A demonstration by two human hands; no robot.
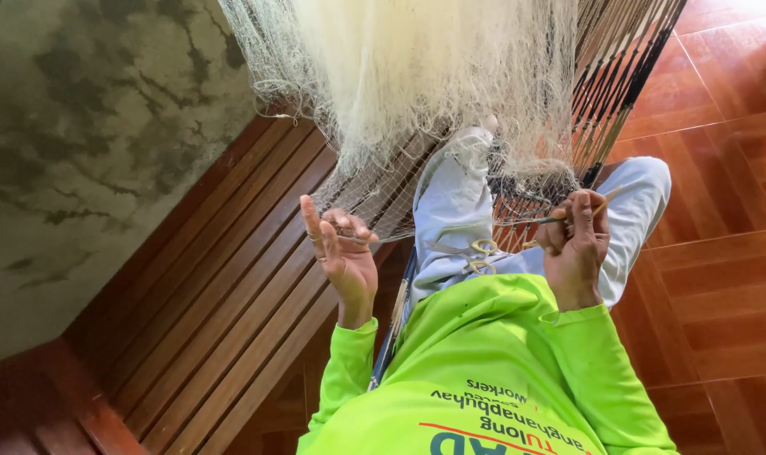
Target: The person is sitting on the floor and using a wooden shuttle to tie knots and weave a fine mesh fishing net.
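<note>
I see the pale fishing net (416,76) hanging from the top edge of the view and spreading down over my lap, its lower hem bunched between both hands. My left hand (342,253) is raised with the palm turned up, forefinger straight, the other fingers curled in a narrow grip on a thin strand of the net. My right hand (575,240) is closed in a tight grip on a slim netting needle (581,209) that lies flat and points left into the mesh. Between the hands there is only a small open gap, filled by my knees in light grey trousers (459,211).

The wooden slatted bench (231,295) runs diagonally on my left, its slats bare below the net, so that side gives room. Beyond its far edge stands a stained concrete wall (88,152), closing that side. On my right the red tiled floor (720,253) lies open. A dark bundle of rods (619,76) slants down behind the net close above my right hand, crowding it. My lime green sleeves (484,379) fill the lower edge.
</note>
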